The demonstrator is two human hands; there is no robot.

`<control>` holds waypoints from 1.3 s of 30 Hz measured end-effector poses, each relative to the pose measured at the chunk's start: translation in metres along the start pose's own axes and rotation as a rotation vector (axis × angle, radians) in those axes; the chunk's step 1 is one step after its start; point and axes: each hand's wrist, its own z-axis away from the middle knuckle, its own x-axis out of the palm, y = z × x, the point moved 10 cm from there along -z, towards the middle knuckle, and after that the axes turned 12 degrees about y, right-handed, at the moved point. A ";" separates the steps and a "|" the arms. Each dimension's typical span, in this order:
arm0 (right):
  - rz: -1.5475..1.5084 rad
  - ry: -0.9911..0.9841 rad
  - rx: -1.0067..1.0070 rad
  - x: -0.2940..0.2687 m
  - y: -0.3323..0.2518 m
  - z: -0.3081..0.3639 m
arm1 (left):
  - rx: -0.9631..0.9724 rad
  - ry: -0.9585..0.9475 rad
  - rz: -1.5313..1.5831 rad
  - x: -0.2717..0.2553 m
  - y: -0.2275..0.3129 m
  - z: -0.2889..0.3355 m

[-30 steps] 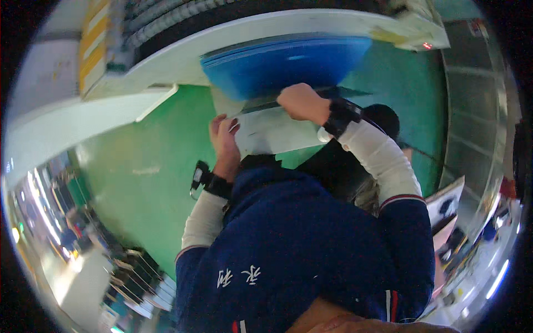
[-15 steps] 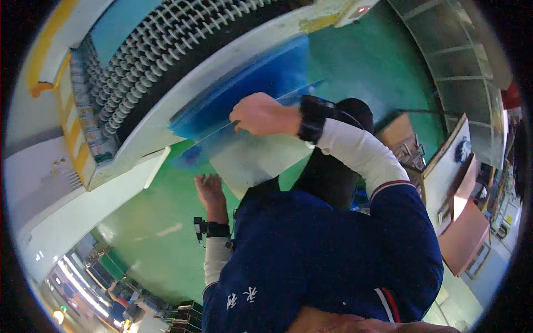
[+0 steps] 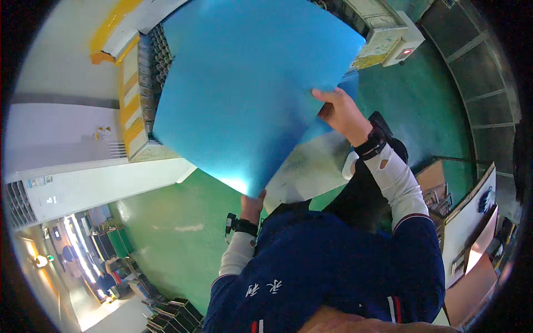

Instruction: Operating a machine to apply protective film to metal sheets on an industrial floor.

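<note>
Right hand (image 3: 345, 115) grips 1 blue sheet (image 3: 239, 83); left hand (image 3: 252, 207), partly hidden, seemingly pinches its near corner.

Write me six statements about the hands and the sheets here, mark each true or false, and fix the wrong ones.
1. The thumb of the right hand lies on the blue sheet. True.
2. A black band is on the wrist of the left hand. True.
3. The left hand is far from the blue sheet. False: it is at the sheet's corner nearest the body.
4. The blue sheet is rolled into a tube. False: it is spread out, with corners showing.
5. A pale sheet is partly hidden by the blue one. True.
6. The right forearm is bare. False: a white sleeve covers most of it.
</note>
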 end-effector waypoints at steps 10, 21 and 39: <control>-0.140 0.057 0.063 -0.010 0.035 -0.040 | -0.244 0.048 0.225 -0.018 -0.026 -0.022; -0.012 0.018 0.161 0.025 0.053 -0.051 | -0.046 0.125 0.079 0.016 0.033 -0.008; 0.534 -0.148 0.101 0.042 0.066 -0.037 | 0.594 0.352 -0.277 0.082 0.171 -0.032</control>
